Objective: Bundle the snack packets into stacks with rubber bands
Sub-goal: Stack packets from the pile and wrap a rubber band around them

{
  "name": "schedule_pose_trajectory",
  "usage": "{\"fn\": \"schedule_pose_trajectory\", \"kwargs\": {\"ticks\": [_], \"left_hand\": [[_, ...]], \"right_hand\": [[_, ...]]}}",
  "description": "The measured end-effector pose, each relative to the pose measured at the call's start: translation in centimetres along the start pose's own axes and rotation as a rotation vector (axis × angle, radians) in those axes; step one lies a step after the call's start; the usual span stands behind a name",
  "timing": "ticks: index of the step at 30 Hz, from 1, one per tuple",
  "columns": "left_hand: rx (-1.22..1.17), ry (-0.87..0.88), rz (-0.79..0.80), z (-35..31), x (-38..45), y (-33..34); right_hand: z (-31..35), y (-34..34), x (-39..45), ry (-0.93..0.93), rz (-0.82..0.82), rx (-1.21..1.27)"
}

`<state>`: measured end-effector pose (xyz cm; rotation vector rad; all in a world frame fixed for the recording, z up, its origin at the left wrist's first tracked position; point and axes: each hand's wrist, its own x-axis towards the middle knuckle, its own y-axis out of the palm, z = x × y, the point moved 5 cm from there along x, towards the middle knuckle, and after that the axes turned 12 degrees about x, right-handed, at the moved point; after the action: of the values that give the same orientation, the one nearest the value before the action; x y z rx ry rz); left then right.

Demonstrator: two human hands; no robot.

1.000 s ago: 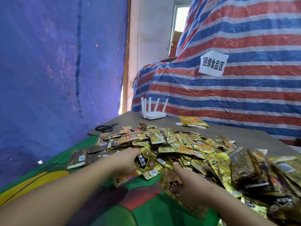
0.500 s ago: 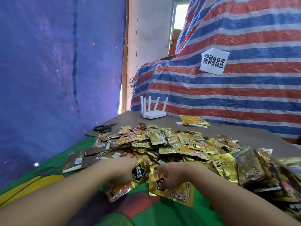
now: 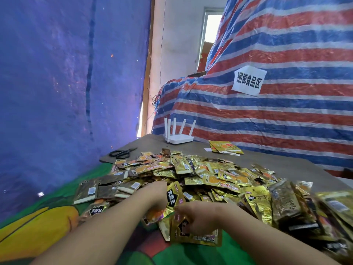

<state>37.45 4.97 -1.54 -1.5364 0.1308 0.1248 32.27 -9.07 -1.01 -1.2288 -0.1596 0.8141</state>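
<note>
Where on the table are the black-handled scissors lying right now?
In the head view, the black-handled scissors lie at the far left corner of the brown table, just beyond the pile of gold foil snack packets and left of the white router.

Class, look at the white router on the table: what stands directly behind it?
Behind the router hangs a striped tarp bearing a paper sign. Whatever the tarp covers is hidden. Dark wires hang at its left edge.
</note>
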Motion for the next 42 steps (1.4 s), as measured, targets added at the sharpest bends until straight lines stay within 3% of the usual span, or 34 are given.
{"fn": "schedule_pose_trajectory", "kwargs": {"ticks": [3,6,13,18,20,23,27,29,31,35,38,42], "left_hand": [[0.018,-0.095,-0.079,-0.3,-0.8,0.2],[-0.034,-0.081,-0.180,0.2,-2.4,0.3],[-0.564,0.006,-0.310,4.2,-7.3,-0.9],[-1.175,0.036,-0.258,4.6,-12.1,-0.7],[-1.312,0.073,-0.198,3.1,-14.4,-0.2],[-1.438,0.205,-0.100,-0.8,-18.4,0.3],[-1.320,0.169,-0.170,-4.6,-22.0,1.9],[-1.177,0.122,-0.238,-5.7,-23.4,2.8],[-1.177,0.152,-0.311,-6.6,-24.9,3.3],[-1.274,0.285,-0.348,-8.2,-27.3,5.3],[-1.114,0.310,-0.308,-8.9,-29.5,7.5],[-0.975,0.296,-0.248,-9.3,-30.2,9.1]], "right_hand": [[-0.2,0.4,0.6,0.011,-0.020,-0.024],[-0.1,0.5,0.3,-0.022,-0.060,-0.044],[-0.2,0.3,-3.1,-0.035,-0.228,0.170],[-0.7,1.0,-7.5,0.026,-0.599,0.676],[-0.8,1.7,-9.2,0.072,-0.787,0.954],[0.5,3.6,-11.0,0.074,-0.898,1.312],[4.2,6.2,-13.6,-0.019,-0.936,1.553],[5.6,7.2,-15.4,-0.043,-0.986,1.575],[6.6,8.3,-17.4,-0.092,-1.010,1.587],[7.7,10.3,-21.2,-0.178,-1.093,1.331],[7.0,13.2,-21.8,-0.062,-1.088,1.208],[6.7,15.9,-21.9,-0.006,-1.044,1.255]]}}
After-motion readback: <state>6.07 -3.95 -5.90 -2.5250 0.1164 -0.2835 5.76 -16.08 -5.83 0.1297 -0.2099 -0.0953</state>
